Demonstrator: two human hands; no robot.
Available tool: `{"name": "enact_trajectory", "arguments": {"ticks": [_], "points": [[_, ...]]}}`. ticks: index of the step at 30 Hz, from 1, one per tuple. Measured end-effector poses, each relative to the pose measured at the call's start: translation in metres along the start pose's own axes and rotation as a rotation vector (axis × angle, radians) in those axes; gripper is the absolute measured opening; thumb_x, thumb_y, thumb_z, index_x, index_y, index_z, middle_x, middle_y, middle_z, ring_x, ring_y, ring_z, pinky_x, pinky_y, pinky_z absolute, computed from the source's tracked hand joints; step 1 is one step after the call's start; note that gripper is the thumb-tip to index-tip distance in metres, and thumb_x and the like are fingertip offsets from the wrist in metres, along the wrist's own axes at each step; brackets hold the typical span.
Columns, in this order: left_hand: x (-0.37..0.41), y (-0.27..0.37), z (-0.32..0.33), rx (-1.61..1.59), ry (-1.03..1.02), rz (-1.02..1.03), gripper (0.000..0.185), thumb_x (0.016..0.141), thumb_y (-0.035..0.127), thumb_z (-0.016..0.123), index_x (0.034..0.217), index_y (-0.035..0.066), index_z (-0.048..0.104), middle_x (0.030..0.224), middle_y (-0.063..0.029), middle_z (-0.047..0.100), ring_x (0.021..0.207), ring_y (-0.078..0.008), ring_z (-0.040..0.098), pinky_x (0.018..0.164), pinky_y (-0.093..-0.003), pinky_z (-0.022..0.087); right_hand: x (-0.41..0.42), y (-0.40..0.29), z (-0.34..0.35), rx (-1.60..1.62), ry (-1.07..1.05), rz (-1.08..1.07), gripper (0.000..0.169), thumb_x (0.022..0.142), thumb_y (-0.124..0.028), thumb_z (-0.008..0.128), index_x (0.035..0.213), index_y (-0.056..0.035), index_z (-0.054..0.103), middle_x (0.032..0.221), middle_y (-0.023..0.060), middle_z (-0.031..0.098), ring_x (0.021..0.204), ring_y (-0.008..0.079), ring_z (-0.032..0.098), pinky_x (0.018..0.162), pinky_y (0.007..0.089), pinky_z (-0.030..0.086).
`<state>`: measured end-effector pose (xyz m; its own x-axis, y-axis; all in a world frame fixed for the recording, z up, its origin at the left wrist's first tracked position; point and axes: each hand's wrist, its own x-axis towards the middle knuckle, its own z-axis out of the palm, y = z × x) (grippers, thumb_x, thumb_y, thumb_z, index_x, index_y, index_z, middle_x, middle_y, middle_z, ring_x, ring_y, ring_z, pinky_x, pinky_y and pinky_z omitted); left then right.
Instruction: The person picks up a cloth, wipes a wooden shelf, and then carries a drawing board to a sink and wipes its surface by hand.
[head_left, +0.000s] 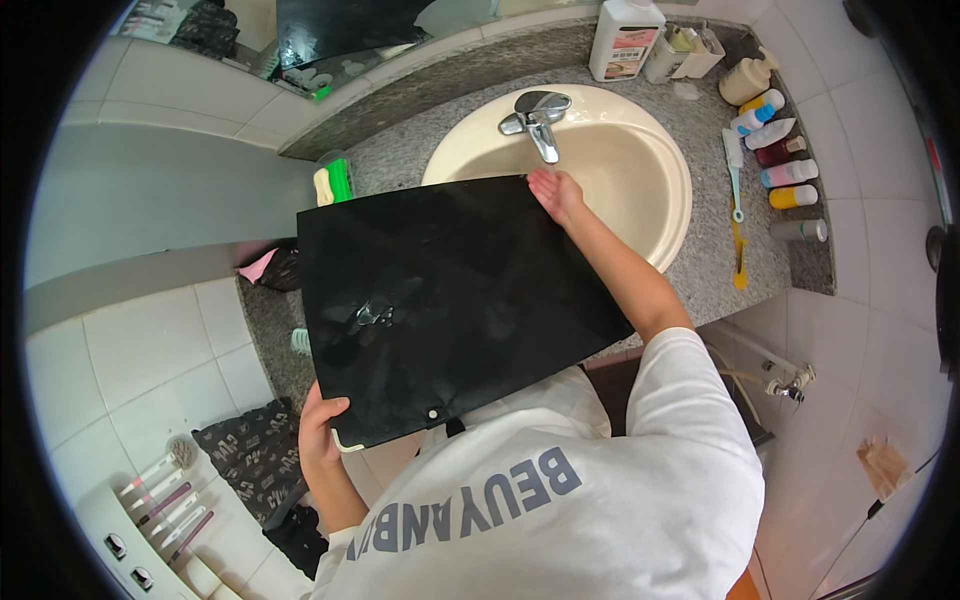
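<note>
A large flat black panel (465, 277) spans from my body to the near-left part of the cream basin (679, 202). My left hand (321, 427) grips its lower left corner, thumb on top. There the corner shows a pale edge, and a small round white fitting (433, 414) sits along the near side. A shiny wet patch (373, 313) lies on the panel's left half. My right hand (555, 196) is cupped palm up just below the spout of the chrome faucet (541, 127), beside the panel's far right corner. It holds nothing; whether water runs is hard to tell.
A granite counter (705, 270) surrounds the basin. Along its right side stand several bottles (787, 174), a toothbrush (733, 172) and a white jug (628, 41). A green sponge (339, 180) lies left of the basin. Brushes (172, 510) hang on the left wall.
</note>
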<state>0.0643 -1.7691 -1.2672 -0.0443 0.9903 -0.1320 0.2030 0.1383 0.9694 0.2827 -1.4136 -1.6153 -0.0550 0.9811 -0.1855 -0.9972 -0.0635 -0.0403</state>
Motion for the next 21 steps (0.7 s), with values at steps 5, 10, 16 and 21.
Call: {"name": "enact_trajectory", "arguments": {"ticks": [5, 10, 16, 21], "points": [[0.0, 0.0, 0.003, -0.002, -0.023, -0.01, 0.056, 0.069, -0.003, 0.055, 0.123, -0.008, 0.042, 0.115, -0.0161, 0.056, 0.102, -0.0237, 0.057, 0.09, -0.0311, 0.045, -0.077, 0.049, 0.058, -0.858, -0.324, -0.643, 0.033, 0.092, -0.018, 0.04, 0.09, -0.0002, 0.067, 0.085, 0.0128, 0.067, 0.075, 0.0187, 0.065, 0.068, 0.0311, 0.051], [-0.005, -0.005, 0.005, -0.001, 0.026, -0.007, 0.056, 0.068, -0.003, 0.055, 0.123, -0.008, 0.043, 0.115, -0.0156, 0.056, 0.102, -0.0231, 0.057, 0.09, -0.0308, 0.044, -0.203, 0.089, 0.163, -1.315, -1.19, -0.81, 0.063, 0.09, -0.041, 0.049, 0.137, -0.0021, 0.032, 0.143, 0.0194, 0.028, 0.133, 0.0315, 0.027, 0.108, 0.05, 0.016], [-0.005, -0.006, 0.01, 0.031, 0.06, -0.004, 0.056, 0.069, -0.003, 0.055, 0.123, -0.007, 0.043, 0.114, -0.0151, 0.056, 0.1, -0.0221, 0.058, 0.09, -0.0306, 0.044, -0.115, 0.09, 0.171, -1.623, -0.957, -0.776, 0.069, 0.089, -0.053, 0.039, 0.137, -0.0036, 0.032, 0.143, 0.0171, 0.029, 0.134, 0.0289, 0.026, 0.108, 0.0479, 0.018], [-0.003, -0.009, 0.011, 0.004, 0.011, -0.032, 0.054, 0.069, -0.003, 0.055, 0.122, -0.007, 0.044, 0.113, -0.0146, 0.057, 0.099, -0.0216, 0.058, 0.089, -0.0299, 0.045, -0.026, 0.027, 0.015, -1.878, -0.256, -0.402, 0.057, 0.087, -0.05, 0.043, 0.12, -0.0044, 0.049, 0.127, 0.0168, 0.047, 0.121, 0.0313, 0.043, 0.1, 0.0475, 0.03]]}}
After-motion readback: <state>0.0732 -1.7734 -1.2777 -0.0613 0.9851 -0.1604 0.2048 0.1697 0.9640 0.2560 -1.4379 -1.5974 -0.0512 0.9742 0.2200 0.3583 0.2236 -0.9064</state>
